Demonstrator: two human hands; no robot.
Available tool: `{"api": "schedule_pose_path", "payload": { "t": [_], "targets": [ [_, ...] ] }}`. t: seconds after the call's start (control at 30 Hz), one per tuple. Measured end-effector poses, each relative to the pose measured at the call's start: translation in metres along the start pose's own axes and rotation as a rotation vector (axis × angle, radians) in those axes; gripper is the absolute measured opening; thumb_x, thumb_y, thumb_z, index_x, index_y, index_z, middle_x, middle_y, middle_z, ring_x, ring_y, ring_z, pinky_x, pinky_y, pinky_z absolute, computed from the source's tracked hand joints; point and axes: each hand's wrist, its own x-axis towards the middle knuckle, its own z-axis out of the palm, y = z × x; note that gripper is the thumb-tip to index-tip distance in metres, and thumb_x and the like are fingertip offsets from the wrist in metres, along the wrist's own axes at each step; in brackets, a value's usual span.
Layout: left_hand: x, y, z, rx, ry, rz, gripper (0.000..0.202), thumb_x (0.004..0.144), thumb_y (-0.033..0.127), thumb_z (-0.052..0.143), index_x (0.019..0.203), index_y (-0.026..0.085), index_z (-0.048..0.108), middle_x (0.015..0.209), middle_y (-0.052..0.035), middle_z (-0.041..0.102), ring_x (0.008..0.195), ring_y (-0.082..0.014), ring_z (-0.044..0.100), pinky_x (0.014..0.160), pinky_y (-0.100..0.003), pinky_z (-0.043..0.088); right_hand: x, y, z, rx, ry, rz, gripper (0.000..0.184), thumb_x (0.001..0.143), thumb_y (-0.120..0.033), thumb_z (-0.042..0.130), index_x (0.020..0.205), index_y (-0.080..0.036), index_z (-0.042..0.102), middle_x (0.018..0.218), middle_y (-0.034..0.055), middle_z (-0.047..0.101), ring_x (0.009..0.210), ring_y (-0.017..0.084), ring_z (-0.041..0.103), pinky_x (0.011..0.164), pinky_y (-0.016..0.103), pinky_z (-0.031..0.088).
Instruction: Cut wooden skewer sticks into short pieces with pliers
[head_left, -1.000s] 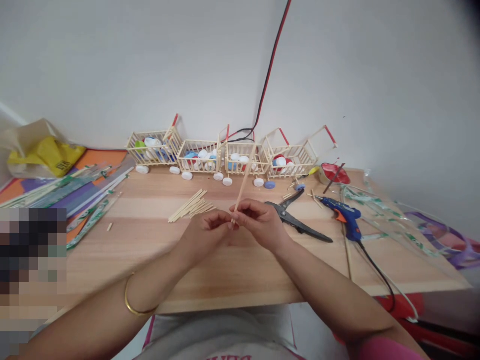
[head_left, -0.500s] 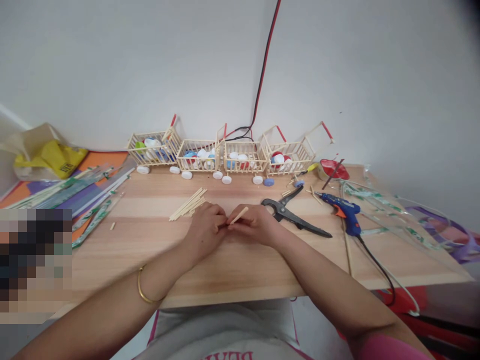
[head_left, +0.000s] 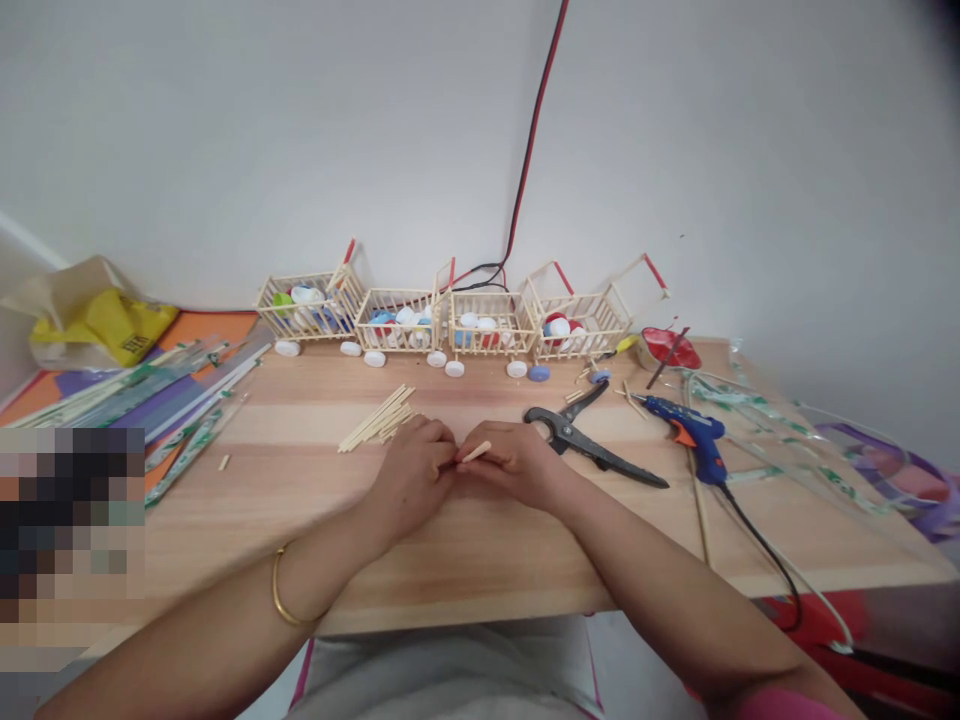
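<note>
Both my hands rest together on the wooden tabletop (head_left: 465, 560). My left hand (head_left: 409, 480) and my right hand (head_left: 517, 466) have their fingers curled, pinching a thin wooden stick (head_left: 476, 452) between them. Only a short end of the stick shows above my right fingers. A loose pile of similar sticks (head_left: 379, 420) lies just behind my left hand. Black scissors (head_left: 592, 440) lie just right of my right hand.
A row of small stick-built carts (head_left: 450, 320) filled with bottle caps stands along the wall. A blue glue gun (head_left: 694, 440) with its cord lies at right, near a red tape roll (head_left: 667, 348). Coloured paper and plastic strips (head_left: 150, 390) cover the left.
My hands have come down from raised to resting on the table. The long stick that stood up between them now shows only as a short stub.
</note>
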Motion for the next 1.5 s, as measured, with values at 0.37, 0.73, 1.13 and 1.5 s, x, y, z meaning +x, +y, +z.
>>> {"api": "schedule_pose_path", "payload": {
  "t": [0.37, 0.73, 1.13, 1.5],
  "targets": [
    [-0.001, -0.002, 0.002, 0.003, -0.066, -0.014, 0.014, 0.079, 0.021, 0.056, 0.073, 0.017, 0.068, 0.077, -0.0050, 0.060, 0.079, -0.0188, 0.051, 0.073, -0.034, 0.037, 0.002, -0.003, 0.002, -0.034, -0.038, 0.052, 0.012, 0.085, -0.026, 0.056, 0.082, -0.017, 0.063, 0.079, 0.0036, 0.065, 0.074, 0.014, 0.060, 0.065, 0.023, 0.042],
    [0.000, 0.002, 0.001, -0.012, -0.097, -0.025, 0.015, 0.079, 0.020, 0.054, 0.074, 0.018, 0.068, 0.078, -0.0055, 0.059, 0.081, -0.0194, 0.051, 0.074, -0.034, 0.039, 0.001, -0.002, 0.002, -0.026, -0.050, 0.086, 0.011, 0.084, -0.026, 0.056, 0.080, -0.017, 0.062, 0.078, 0.0024, 0.065, 0.072, 0.013, 0.059, 0.064, 0.022, 0.041],
    [0.000, 0.003, 0.001, 0.005, -0.087, -0.021, 0.016, 0.080, 0.018, 0.052, 0.069, 0.015, 0.063, 0.077, -0.0057, 0.057, 0.078, -0.0187, 0.049, 0.072, -0.033, 0.038, 0.002, -0.001, 0.001, -0.017, -0.016, 0.116, 0.013, 0.082, -0.028, 0.058, 0.075, -0.017, 0.061, 0.072, 0.0017, 0.064, 0.067, 0.012, 0.058, 0.061, 0.022, 0.041],
    [-0.001, 0.010, -0.007, -0.354, -0.028, -0.124, 0.014, 0.083, 0.021, 0.050, 0.082, 0.018, 0.064, 0.079, -0.0015, 0.063, 0.077, -0.0141, 0.056, 0.070, -0.026, 0.041, 0.000, 0.001, -0.005, 0.364, 0.108, 0.326, 0.022, 0.078, -0.036, 0.061, 0.075, -0.015, 0.064, 0.072, 0.0025, 0.066, 0.067, 0.013, 0.059, 0.061, 0.022, 0.044]
  ]
}}
